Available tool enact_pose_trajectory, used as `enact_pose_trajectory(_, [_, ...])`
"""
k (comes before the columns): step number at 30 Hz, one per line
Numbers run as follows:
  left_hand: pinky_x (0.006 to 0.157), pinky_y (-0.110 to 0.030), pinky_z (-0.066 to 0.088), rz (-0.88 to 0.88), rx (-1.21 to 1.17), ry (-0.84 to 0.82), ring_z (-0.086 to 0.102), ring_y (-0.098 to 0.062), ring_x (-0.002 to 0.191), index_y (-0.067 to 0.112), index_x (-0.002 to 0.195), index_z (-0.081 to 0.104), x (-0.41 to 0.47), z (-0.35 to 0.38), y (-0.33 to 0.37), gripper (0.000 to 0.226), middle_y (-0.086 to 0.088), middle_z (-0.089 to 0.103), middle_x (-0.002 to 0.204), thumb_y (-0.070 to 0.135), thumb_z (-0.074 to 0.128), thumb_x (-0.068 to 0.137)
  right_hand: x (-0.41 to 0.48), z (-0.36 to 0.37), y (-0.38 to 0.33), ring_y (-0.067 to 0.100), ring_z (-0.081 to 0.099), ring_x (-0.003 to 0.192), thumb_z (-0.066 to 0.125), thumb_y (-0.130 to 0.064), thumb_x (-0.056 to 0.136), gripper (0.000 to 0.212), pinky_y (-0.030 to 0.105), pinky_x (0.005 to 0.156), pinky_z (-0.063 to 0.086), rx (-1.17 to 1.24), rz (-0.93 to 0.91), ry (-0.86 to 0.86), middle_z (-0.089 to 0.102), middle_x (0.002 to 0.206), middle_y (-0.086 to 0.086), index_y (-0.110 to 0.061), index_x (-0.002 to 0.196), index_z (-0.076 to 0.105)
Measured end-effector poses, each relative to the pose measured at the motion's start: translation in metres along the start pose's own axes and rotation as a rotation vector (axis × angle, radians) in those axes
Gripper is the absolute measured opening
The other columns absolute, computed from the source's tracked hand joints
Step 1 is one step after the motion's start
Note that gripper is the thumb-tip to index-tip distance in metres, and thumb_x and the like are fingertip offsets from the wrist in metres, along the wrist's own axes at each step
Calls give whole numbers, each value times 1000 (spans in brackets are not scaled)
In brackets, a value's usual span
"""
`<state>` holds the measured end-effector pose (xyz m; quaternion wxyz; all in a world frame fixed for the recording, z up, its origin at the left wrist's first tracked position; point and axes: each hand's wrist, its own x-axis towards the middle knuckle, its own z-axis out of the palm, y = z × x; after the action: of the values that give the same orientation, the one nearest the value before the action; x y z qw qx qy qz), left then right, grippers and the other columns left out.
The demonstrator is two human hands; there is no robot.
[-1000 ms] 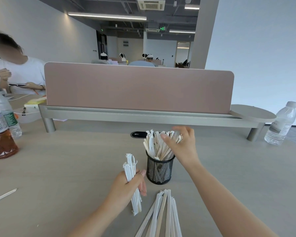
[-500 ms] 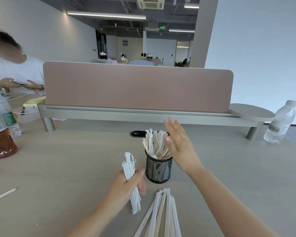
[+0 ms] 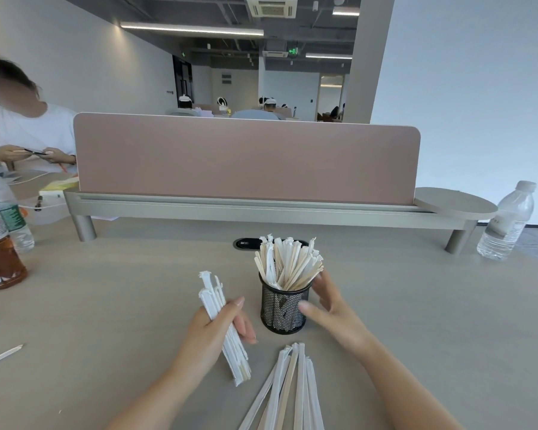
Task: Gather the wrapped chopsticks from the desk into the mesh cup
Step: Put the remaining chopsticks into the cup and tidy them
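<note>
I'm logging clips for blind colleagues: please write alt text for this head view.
A left hand grips a bundle of white paper-wrapped chopsticks beside a black wire-mesh cup already stuffed with wrapped chopsticks, while the open right hand rests against the cup's right side. More wrapped chopsticks lie fanned on the pale wooden desk in front.

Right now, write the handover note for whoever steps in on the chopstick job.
Left hand: closed around a held bundle of wrapped chopsticks, raised upright just left of the mesh cup.
Right hand: open, holding nothing, fingers at the cup's right side.
Done: the cup stands upright, already crowded with chopsticks.
Left: drop in the held bundle, then gather the loose pile on the desk in front of the cup. One stray stick lies at the far left edge.
</note>
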<state>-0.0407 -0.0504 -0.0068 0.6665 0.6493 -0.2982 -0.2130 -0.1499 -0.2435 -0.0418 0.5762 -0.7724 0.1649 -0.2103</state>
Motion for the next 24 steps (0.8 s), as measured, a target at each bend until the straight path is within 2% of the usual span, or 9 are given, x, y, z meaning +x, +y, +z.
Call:
enact_pose_trajectory(3, [57, -26, 52, 14, -98, 105, 63, -22, 60, 5, 50, 48, 4, -7, 13, 43, -12, 68, 58, 18, 46, 91, 5, 9, 12, 8, 46, 133, 84, -29, 63, 100, 34, 108, 40, 17, 9, -65, 48, 144, -11, -28, 145, 26])
enact_pose_trajectory(5, [72, -31, 51, 86, -143, 145, 65, -23, 75, 11, 49, 54, 11, -7, 24, 42, -8, 75, 72, 26, 47, 88, 9, 15, 16, 8, 59, 118, 83, -15, 62, 85, 27, 98, 48, 17, 8, -52, 62, 126, -15, -38, 131, 38])
enact_pose_trajectory(7, [89, -34, 47, 154, -197, 169, 66, -19, 93, 16, 50, 63, 21, 3, 32, 46, -5, 76, 92, 23, 43, 91, 12, 17, 17, 0, 61, 111, 84, -20, 59, 80, 20, 93, 48, -35, 19, -11, 65, 115, -23, -48, 120, 40])
enact_pose_trajectory(9, [96, -34, 44, 192, -248, 155, 64, -13, 105, 14, 57, 70, 32, 19, 34, 45, -3, 73, 107, 21, 41, 91, 11, 17, 17, -5, 58, 110, 83, -31, 55, 80, 19, 94, 47, -86, 32, 19, 64, 113, -27, -53, 117, 38])
enact_pose_trajectory(12, [94, -33, 40, 179, -247, 152, 60, -10, 110, 12, 68, 72, 48, 38, 33, 40, 5, 70, 115, 28, 41, 87, 10, 17, 17, -6, 58, 109, 83, -34, 55, 78, 26, 97, 47, -109, 44, 36, 65, 114, -26, -50, 119, 42])
enact_pose_trajectory(15, [92, -33, 41, 138, -273, 197, 60, -11, 107, 10, 71, 71, 67, 46, 35, 40, 8, 70, 113, 24, 39, 91, 10, 17, 18, -3, 60, 109, 83, -36, 53, 79, 34, 99, 48, -109, 46, 46, 64, 115, -23, -48, 120, 43])
enact_pose_trajectory(19, [78, -23, 45, 116, -297, 227, 60, -11, 101, 9, 73, 70, 85, 52, 43, 37, 4, 71, 110, 24, 41, 89, 11, 16, 18, -2, 61, 108, 83, -37, 52, 80, 34, 99, 49, -120, 61, 51, 64, 116, -23, -48, 119, 42])
enact_pose_trajectory(21, [78, -21, 42, 97, -243, 230, 58, -8, 106, 11, 75, 72, 86, 55, 43, 33, 6, 70, 112, 28, 46, 83, 11, 16, 18, -2, 61, 108, 84, -37, 53, 85, 35, 99, 49, -123, 62, 54, 65, 117, -20, -42, 126, 41])
enact_pose_trajectory(24, [76, -20, 42, 21, -198, 215, 61, -6, 97, 16, 86, 75, 80, 58, 38, 21, 9, 70, 100, 25, 57, 81, 11, 16, 18, -1, 61, 110, 84, -38, 54, 88, 35, 99, 49, -137, 57, 51, 64, 120, -20, -42, 130, 38])
